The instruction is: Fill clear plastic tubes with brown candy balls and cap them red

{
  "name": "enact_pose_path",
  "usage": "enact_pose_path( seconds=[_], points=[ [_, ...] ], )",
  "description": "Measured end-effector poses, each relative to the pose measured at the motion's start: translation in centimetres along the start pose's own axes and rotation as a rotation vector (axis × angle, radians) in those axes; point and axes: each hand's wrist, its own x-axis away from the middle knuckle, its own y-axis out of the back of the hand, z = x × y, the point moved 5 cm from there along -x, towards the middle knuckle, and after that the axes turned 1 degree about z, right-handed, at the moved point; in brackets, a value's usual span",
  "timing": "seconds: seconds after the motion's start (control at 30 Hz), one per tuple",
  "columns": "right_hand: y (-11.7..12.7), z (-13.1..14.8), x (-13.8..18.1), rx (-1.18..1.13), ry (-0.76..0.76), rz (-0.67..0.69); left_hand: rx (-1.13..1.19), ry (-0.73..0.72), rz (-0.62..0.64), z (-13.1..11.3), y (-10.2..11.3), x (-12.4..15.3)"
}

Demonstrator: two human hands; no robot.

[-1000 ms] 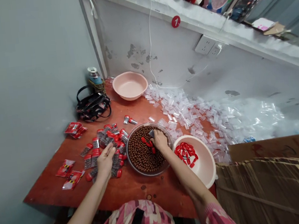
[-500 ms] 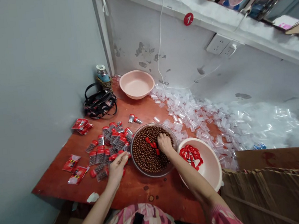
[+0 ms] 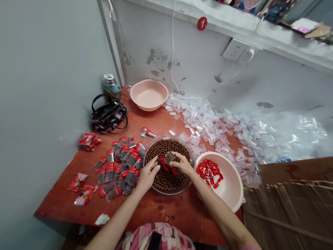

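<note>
A round bowl (image 3: 191,154) full of shiny brown balls (image 3: 167,181) stands in front of me. Over it my right hand (image 3: 183,166) grips a small clear plastic jar (image 3: 169,156) with brown balls in it. My left hand (image 3: 148,176) reaches over the bowl's left side, fingers apart and apparently holding nothing. Between the hands, a few red caps (image 3: 165,167) rest on the balls. To the left lies a pile of filled jars with red caps (image 3: 128,157). On the right, a pale basin (image 3: 232,185) holds several more red caps (image 3: 209,172).
Many clear empty jars (image 3: 204,116) are heaped along the wall. A pink basin (image 3: 149,95), a black handbag (image 3: 108,117) and a bottle (image 3: 110,83) stand at the back. Red packets (image 3: 86,194) lie at left. Cardboard (image 3: 296,206) fills the right front.
My left hand has moved from beside the capped jars to over the bowl. My right hand has risen from the balls with a filled jar. The view has shifted slightly.
</note>
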Motion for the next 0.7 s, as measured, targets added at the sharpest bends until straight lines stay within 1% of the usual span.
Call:
enact_pose_path(
  seconds=[0.1,0.17,0.23,0.33,0.43,0.5,0.6,0.7],
  points=[
    [-0.8,1.0,1.1,-0.097,-0.021,0.025,0.100,0.030,0.084,-0.6,-2.1,-0.6],
    [-0.9,1.7,1.8,-0.078,-0.021,0.012,0.173,0.074,0.133,-0.7,-3.1,-0.6],
    [-0.5,2.7,2.5,-0.005,0.014,-0.028,0.228,0.113,0.144,-0.6,-3.7,-0.3],
    [0.3,5.1,3.6,0.212,0.147,-0.069,0.276,0.142,0.156,-0.8,-4.0,0.2],
    [0.3,7.2,4.3,0.453,0.293,-0.019,0.298,0.154,0.194,-1.1,-4.2,0.7],
    [0.1,7.8,4.6,0.546,0.359,0.006,0.303,0.166,0.208,-1.3,-4.3,1.0],
    [-0.3,7.9,4.9,0.623,0.412,-0.006,0.297,0.184,0.213,-1.5,-4.1,1.3],
    [-0.6,7.6,5.0,0.657,0.365,0.007,0.276,0.189,0.217,-1.5,-3.8,1.7]
  ],
)
